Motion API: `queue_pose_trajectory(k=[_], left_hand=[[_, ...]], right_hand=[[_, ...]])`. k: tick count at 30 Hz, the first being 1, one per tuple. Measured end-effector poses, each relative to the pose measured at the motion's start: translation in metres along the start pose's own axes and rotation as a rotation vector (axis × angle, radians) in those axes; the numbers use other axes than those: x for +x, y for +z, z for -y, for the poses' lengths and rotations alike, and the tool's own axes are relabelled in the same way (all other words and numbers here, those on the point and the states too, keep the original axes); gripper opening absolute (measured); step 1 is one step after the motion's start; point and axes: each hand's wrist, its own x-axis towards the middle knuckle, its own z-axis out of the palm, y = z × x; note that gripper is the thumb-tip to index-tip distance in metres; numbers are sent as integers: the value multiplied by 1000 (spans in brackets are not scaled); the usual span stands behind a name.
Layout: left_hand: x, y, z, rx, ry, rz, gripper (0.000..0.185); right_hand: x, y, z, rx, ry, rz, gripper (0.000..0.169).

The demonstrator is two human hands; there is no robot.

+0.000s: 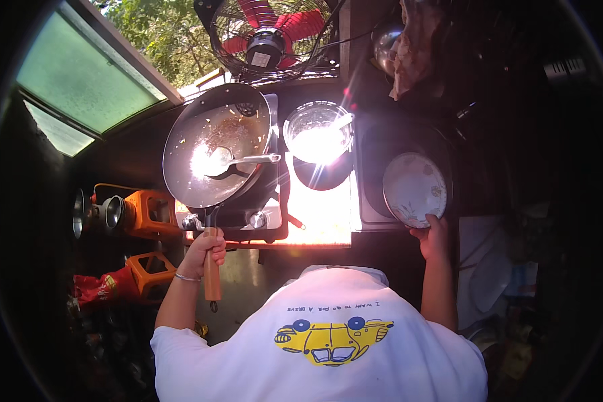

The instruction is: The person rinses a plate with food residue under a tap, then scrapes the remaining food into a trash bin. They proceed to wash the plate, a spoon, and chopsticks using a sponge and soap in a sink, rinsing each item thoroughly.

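Note:
My left hand (208, 251) grips the wooden handle (212, 281) of a dark wok (186, 176). The wok sits tilted over a gas stove (241, 219), with brown food residue inside. A metal ladle (256, 159) lies in it, its bowl lost in sun glare and its handle crossing the wok's right side. My right hand (432, 235) holds a pale round plate (412, 188) with a floral pattern by its near edge, thumb on top. The plate is over a dark surface (372, 211), and no food shows on it.
A glass bowl (301, 118), partly washed out by glare, stands between stove and plate on a sunlit board (326, 221). A caged fan (266, 45) with red blades sits at the window. Orange stools (153, 213) and a red bag (105, 289) are at left.

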Motion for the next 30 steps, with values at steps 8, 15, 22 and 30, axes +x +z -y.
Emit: queue_pose_trajectory(k=[8,15,22,30], left_hand=[[-83,30,29,32,-6,-5,18],[-161,88,85,269,46,-100,20],[-171,148,135,348,-124,22,17],[-93,190,164,317,-326,338,12]], right_hand=[[-41,-24,34,15,-177,-64,38],[-69,-51,78,21,-314,-37,39],[-112,-96,110,104,-367,-73,41],[-147,-138,118,218,-485,-135,33]])
